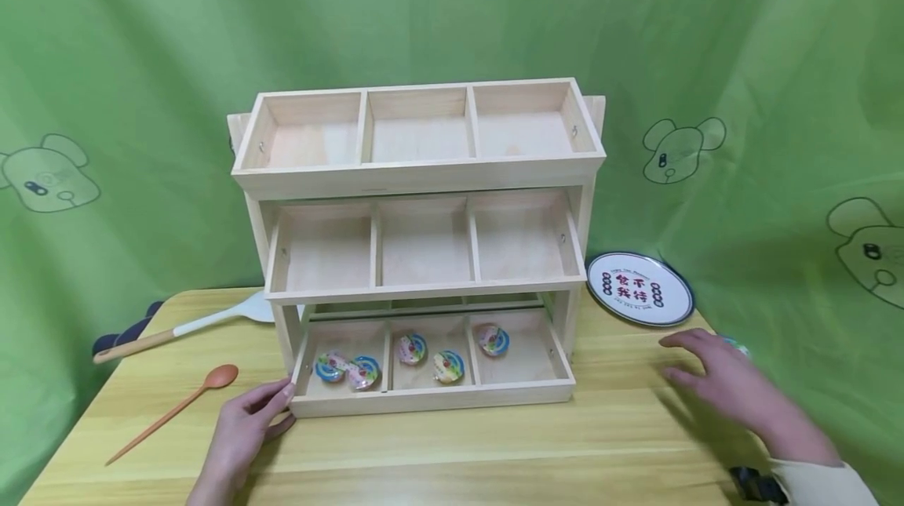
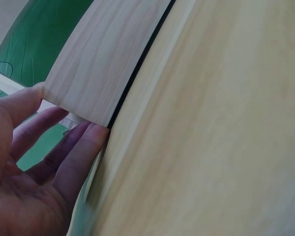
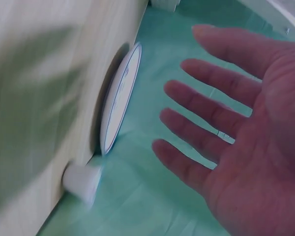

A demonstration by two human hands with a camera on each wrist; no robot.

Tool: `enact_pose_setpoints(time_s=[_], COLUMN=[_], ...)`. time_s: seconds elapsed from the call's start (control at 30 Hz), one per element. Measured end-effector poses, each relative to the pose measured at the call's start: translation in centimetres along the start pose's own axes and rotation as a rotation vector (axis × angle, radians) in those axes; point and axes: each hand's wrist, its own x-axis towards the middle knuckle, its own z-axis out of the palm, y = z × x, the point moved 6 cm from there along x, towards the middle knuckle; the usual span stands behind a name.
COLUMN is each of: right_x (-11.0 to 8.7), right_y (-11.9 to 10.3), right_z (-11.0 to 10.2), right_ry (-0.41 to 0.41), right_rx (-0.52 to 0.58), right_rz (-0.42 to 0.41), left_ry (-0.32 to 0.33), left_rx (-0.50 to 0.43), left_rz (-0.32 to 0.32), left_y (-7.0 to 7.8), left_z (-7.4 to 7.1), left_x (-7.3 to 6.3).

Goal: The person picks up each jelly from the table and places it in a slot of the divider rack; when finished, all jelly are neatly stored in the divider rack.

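A three-tier wooden shelf (image 1: 417, 180) stands at the middle of the table, its trays each split into three compartments. My left hand (image 1: 240, 431) pinches the left front corner of the bottom tray (image 1: 438, 398), thumb at the upper edge and fingers at the lower edge in the left wrist view. Small round wrapped sweets lie in that tray: two at left (image 1: 363, 373), two in the middle (image 1: 448, 366), one at right (image 1: 493, 340). My right hand (image 1: 734, 392) hovers over the table's right side, fingers spread in the right wrist view, holding nothing.
A round plate (image 1: 639, 289) with red characters lies right of the shelf. A small white cup (image 3: 82, 182) stands near it, mostly hidden behind my right hand in the head view. At left lie an orange spoon (image 1: 180, 404) and a white, wooden-handled spatula (image 1: 205, 323). Green curtain (image 1: 424, 12) hangs behind.
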Motion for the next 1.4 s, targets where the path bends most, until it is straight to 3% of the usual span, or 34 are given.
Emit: enact_pose_setpoints(time_s=[0.2,0.37,0.7,0.97,1.4], right_x=[-0.5,-0.4,0.0,0.3,0.3], right_y=[3.3,5.4,9.0,10.1,10.6], right_z=[-0.7,-1.4,-1.0,0.1,0.5], right_ry=[0.046,0.081,-0.036,-0.109,-0.127], right_rx=[0.059,0.028,-0.037,-0.090,-0.136], right_rz=[0.019,0.026,0.161,0.163,0.172], left_ry=[0.002,0.003,0.004,0.002,0.007], left_rx=[-0.011,-0.015,-0.009,-0.002,0.005], left_rz=[0.004,0.006,0.005,0.002,-0.008], left_y=[0.0,0.1,0.2,0.0,-0.2], left_z=[0.1,0.2,0.1,0.1,0.0], left_x=[0.1,0.0,0.1,0.1,0.1])
